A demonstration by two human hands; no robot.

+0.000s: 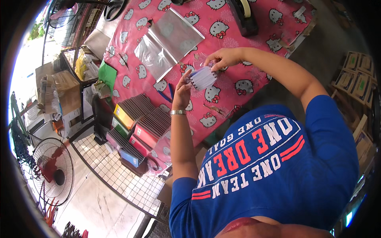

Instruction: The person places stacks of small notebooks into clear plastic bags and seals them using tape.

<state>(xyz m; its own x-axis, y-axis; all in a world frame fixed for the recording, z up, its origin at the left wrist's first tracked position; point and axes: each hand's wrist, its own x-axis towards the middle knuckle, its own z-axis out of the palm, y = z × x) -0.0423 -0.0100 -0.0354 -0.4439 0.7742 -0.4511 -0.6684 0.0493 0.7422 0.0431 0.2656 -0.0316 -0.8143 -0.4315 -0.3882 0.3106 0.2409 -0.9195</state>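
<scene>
Over the pink patterned tablecloth (234, 101), my left hand (182, 92) closes around one side of a small pale stack of notepads (204, 77) with dark binding marks along its edges. Shiny clear plastic seems to surround the stack. My right hand (226, 58) pinches at its upper right corner, fingers bent; whether it grips the plastic or the pads cannot be made out. Just beyond the hands lie flat clear plastic bags (174, 35). A slim dark blue tool (164, 95) rests beside my left wrist.
Stacks of notebooks with coloured covers (139, 127) stand at the table's left edge. At the far side are a tape dispenser (247, 23) and a black-handled item (115, 10). A fan (53, 172) stands to the left, cardboard boxes (357, 75) to the right.
</scene>
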